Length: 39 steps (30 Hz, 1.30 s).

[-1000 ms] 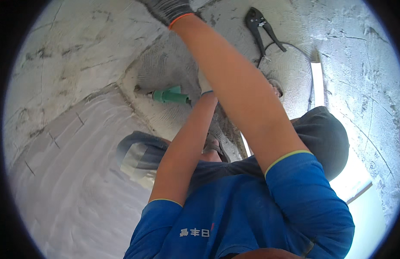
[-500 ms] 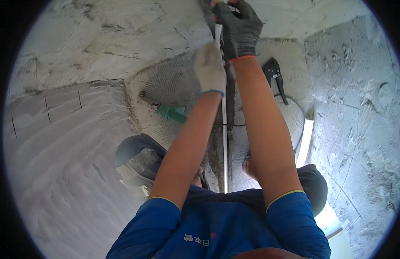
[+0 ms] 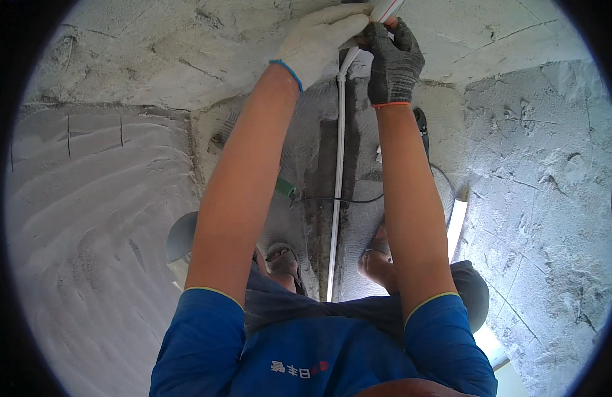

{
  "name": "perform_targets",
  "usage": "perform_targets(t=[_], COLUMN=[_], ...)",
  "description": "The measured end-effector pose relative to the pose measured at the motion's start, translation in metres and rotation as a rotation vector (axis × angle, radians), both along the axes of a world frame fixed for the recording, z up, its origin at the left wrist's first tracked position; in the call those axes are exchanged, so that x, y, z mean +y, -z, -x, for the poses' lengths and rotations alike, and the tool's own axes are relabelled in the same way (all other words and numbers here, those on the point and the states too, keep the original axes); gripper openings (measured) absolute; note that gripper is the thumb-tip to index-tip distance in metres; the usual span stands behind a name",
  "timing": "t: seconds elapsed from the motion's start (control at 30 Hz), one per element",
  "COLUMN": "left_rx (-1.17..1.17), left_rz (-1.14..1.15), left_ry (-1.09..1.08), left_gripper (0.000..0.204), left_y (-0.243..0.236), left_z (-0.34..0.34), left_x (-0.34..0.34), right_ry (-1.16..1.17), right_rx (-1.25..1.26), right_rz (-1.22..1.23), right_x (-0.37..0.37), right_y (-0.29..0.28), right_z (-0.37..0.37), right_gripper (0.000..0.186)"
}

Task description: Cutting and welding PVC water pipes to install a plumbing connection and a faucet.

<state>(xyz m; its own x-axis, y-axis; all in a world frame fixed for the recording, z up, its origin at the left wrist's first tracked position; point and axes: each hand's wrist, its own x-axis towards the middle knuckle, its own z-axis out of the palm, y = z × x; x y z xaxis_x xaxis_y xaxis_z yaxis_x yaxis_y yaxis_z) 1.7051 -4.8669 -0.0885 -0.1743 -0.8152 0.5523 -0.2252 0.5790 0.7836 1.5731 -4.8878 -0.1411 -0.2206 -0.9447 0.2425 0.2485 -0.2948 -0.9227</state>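
Note:
A thin white pipe runs along the dark floor channel between my feet. Near the wall it bends at a joint, and its upper stretch, marked with a red line, slants up to the right. My left hand, in a white knitted glove, has its fingers closed across this upper stretch. Beside it my right hand, in a grey-black glove with an orange cuff, grips the same stretch with bent fingers. The gloves partly hide the pipe between them.
A green-handled tool lies partly behind my left forearm, with a black cable crossing the channel. Black-handled cutters lie behind my right forearm. A bright white lamp tube leans by the right wall.
My left hand has moved from lower on the pipe up and left, to its upper stretch. My right hand has shifted slightly right and down. The pipe's upper part now slants right.

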Motion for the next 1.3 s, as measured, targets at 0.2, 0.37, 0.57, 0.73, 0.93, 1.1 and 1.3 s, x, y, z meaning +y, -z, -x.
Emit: perform_targets(t=[0.2,0.37,0.57,0.73,0.93,1.1,1.3], left_rx=[0.537,0.548,0.391,-0.011,-0.004,0.057,-0.057], left_rz=[-0.787,-0.781,-0.822,-0.686,-0.560,-0.576,-0.577], left_ry=[0.222,0.258,0.263,0.047,0.169,0.166,0.148], left_gripper=[0.039,0.039,0.040,0.040,0.039,0.039,0.040], left_y=[-0.004,0.001,-0.012,-0.025,-0.014,-0.005,-0.014], left_z=[0.000,-0.006,-0.003,-0.003,-0.009,-0.010,-0.017], left_x=[-0.021,-0.022,-0.024,-0.011,-0.023,-0.029,-0.029], right_ry=[-0.043,-0.080,-0.125,0.274,0.126,0.039,-0.003], right_rx=[-0.097,-0.125,0.041,0.779,1.473,1.522,1.570], right_rz=[-0.089,-0.077,0.007,-0.615,-0.886,-0.966,-1.100], right_x=[0.000,-0.002,0.015,0.074,0.139,0.124,0.095], right_y=[-0.001,-0.005,0.024,0.104,0.191,0.216,0.202], right_z=[0.001,0.001,0.033,0.120,0.179,0.184,0.190], right_gripper=[0.028,0.035,0.030,0.044,0.058,0.058,0.054])
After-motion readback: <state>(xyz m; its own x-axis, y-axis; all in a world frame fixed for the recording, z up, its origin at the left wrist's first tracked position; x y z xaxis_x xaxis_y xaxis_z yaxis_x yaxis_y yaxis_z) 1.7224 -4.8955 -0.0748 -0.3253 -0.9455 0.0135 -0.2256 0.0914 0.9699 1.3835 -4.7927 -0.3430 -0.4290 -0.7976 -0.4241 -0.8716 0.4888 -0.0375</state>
